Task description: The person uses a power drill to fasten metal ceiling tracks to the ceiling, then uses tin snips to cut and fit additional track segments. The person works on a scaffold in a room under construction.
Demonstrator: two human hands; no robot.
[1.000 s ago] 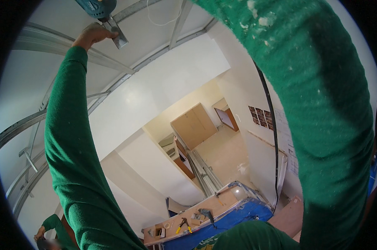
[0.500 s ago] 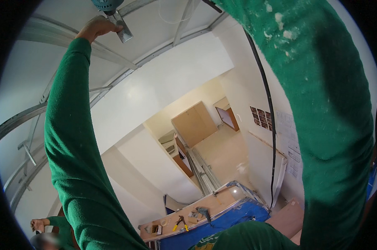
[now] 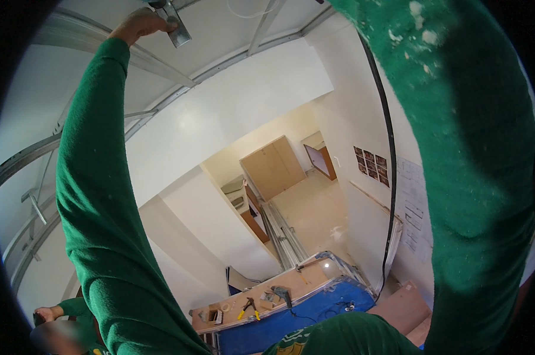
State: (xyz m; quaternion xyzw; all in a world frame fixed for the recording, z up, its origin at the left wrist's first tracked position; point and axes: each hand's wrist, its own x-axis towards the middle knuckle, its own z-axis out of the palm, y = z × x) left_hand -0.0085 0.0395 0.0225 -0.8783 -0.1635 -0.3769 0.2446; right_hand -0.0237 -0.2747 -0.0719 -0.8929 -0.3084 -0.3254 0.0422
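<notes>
My left hand [image 3: 142,25] is raised at the upper left, thumb and fingers closed on a short, shiny metal bracket [image 3: 178,29] just under the ceiling frame [image 3: 161,74]. Only a sliver of a teal power tool [image 3: 155,3] shows above the bracket, at the top rim. My right arm [image 3: 474,148], in a green sleeve with white specks, reaches up past the upper edge, so that hand is out of the picture. Beside this arm hangs a black cable [image 3: 389,136].
Below stands a workbench [image 3: 315,281] with yellow-handled snips [image 3: 249,309], a drill [image 3: 283,293], a hammer [image 3: 301,271] and a blue side. Metal channels [image 3: 282,236] lie on the floor behind it. A co-worker's hand [image 3: 47,313] shows at the lower left. Sheets [image 3: 412,204] hang on the right wall.
The teal tool, plainly visible above the bracket before, has mostly passed out of the top of the picture. My view has shifted slightly. My left hand still grips the bracket. The co-worker's hand has lowered.
</notes>
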